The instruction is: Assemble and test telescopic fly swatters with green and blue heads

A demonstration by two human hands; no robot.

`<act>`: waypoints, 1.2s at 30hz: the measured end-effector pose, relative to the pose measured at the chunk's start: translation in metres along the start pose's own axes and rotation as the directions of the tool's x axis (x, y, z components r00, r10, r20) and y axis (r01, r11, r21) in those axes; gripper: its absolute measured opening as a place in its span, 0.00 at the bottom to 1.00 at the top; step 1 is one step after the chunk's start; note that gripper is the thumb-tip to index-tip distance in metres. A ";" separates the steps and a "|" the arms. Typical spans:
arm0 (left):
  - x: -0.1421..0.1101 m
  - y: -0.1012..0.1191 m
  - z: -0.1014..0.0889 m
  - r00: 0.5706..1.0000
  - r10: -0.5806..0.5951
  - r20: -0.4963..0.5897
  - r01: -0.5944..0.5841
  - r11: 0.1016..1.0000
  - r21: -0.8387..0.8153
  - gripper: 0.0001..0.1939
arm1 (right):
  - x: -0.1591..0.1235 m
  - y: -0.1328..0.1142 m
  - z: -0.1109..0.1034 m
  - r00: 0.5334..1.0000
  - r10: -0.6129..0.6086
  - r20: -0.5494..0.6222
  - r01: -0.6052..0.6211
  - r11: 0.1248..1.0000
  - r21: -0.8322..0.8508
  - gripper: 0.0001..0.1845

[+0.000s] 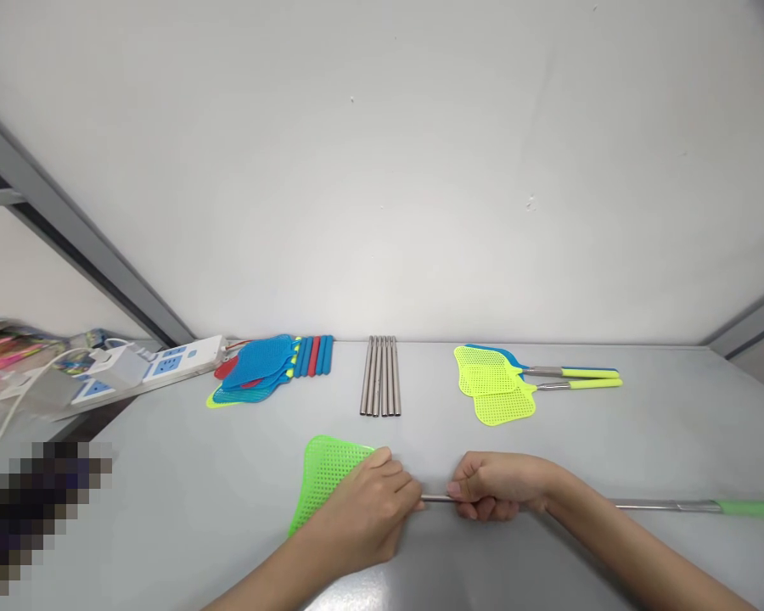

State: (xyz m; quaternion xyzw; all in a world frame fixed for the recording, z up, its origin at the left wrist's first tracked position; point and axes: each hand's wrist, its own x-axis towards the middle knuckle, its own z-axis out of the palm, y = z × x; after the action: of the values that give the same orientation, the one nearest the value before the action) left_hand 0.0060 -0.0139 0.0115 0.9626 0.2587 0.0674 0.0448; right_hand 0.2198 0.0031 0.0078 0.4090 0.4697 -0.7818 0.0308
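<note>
A green fly swatter (328, 471) with a perforated head lies across the front of the table, its thin metal rod extended. My left hand (377, 505) is closed around the neck, covering where head and rod meet. To the right, my right hand (493, 485) pinches the rod, and a short bare length of metal shows between both hands. The rod comes out past my right wrist and ends in a green grip (751, 508) at the right edge, slightly blurred.
Behind my hands lie several metal rods (380, 378). Blue, red and yellow swatter heads (258, 365) and several coloured grips (313, 356) are at the left. Swatters with handles (500, 386) lie at the right. A power strip (178, 365) borders the left side; a wall (382, 170) stands behind.
</note>
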 end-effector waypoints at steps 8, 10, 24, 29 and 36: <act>0.000 -0.001 -0.002 0.998 -0.057 0.021 0.058 0.996 -0.070 0.12 | -0.001 0.004 -0.006 0.996 -0.088 -0.011 0.087 0.995 -0.053 0.18; 0.001 -0.004 -0.003 0.997 -0.075 0.031 0.078 0.991 -0.109 0.12 | -0.002 0.004 -0.008 0.991 -0.129 -0.024 0.127 0.989 -0.081 0.20; -0.001 -0.012 0.000 0.996 -0.085 0.023 0.088 0.965 -0.248 0.12 | 0.000 0.007 -0.009 0.988 -0.150 -0.028 0.145 0.980 -0.138 0.18; 0.000 -0.010 0.003 0.997 -0.071 -0.020 0.063 0.963 -0.263 0.12 | -0.003 0.011 -0.005 0.981 -0.183 -0.066 0.174 0.976 -0.128 0.13; -0.001 -0.009 0.005 0.998 -0.058 -0.017 0.052 0.969 -0.242 0.12 | -0.003 0.013 0.003 0.973 -0.194 -0.127 0.166 0.965 -0.204 0.15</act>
State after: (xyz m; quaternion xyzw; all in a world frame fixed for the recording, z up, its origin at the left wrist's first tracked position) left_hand 0.0015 -0.0067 0.0049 0.9415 0.2756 0.1085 0.1605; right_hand 0.2256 -0.0072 0.0006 0.4156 0.5791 -0.7005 -0.0356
